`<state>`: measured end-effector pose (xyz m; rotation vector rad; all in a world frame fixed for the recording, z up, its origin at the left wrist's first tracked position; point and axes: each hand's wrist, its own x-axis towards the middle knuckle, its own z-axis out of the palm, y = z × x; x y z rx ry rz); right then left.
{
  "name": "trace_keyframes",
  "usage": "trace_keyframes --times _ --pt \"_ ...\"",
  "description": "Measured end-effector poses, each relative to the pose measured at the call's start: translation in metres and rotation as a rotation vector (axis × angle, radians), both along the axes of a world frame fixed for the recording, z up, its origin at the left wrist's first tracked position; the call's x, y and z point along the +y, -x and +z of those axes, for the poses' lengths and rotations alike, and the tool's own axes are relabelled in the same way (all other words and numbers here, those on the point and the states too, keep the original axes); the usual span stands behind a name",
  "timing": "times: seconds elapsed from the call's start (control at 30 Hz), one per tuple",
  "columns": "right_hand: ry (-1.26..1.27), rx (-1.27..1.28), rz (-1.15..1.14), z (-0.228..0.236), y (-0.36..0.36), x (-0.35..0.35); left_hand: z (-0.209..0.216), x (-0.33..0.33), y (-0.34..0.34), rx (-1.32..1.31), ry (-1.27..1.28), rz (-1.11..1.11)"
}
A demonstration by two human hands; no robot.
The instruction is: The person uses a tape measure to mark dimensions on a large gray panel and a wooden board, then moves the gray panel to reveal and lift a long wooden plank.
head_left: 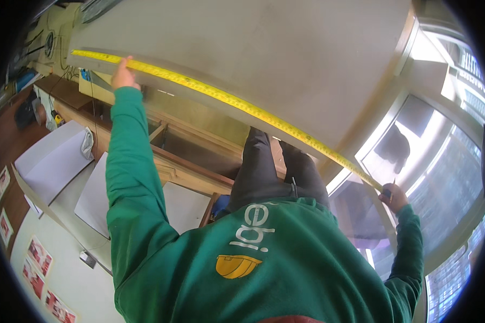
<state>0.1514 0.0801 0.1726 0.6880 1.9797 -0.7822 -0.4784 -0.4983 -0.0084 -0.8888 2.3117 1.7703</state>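
Observation:
A yellow tape measure (221, 95) is stretched along the near edge of a wide grey board (285, 48), slanting from the far left down to the right. My left hand (125, 76) is closed on its blade near the far-left end, with a fingertip over the blade at the board's edge. Beyond that hand, the blade's end reaches the board's left corner. Past the board's right side, my right hand (395, 197) is closed around the dark case of the tape measure. A thin, pencil-like stick pokes up from the right hand's fingers.
Below the board are my legs (264, 167) and an open wooden frame (194, 145). White panels (54, 156) stand at left, near a brown surface (11, 145) and cables. A glazed window (415, 145) with a pale frame borders the right side. Printed pictures (40, 258) lie lower left.

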Motion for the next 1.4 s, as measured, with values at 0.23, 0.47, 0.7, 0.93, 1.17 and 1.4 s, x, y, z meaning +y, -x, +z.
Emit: trace_keyframes --times 0.23,0.47,0.7,0.93,1.17,1.4 --pt "-0.023 0.078 -0.03 -0.026 0.021 -0.022 -0.001 -0.031 0.039 -0.005 0.029 -0.108" --pt "-0.111 0.06 0.0 -0.034 0.041 -0.027 -0.012 -0.056 0.049 0.023 -0.068 -0.097" --pt "-0.167 0.316 0.181 -0.079 0.036 -0.01 -0.039 -0.024 0.077 0.322 0.078 -0.274" --pt "-0.269 0.293 0.074 -0.076 0.078 -0.035 -0.025 -0.007 0.097 0.231 0.542 -0.361" --pt "-0.318 0.352 0.082 -0.075 0.075 -0.044 -0.029 0.005 0.096 0.234 0.64 -0.507" --pt "-0.392 0.258 0.189 -0.116 0.019 -0.02 -0.03 0.017 0.097 0.299 0.687 -0.561"
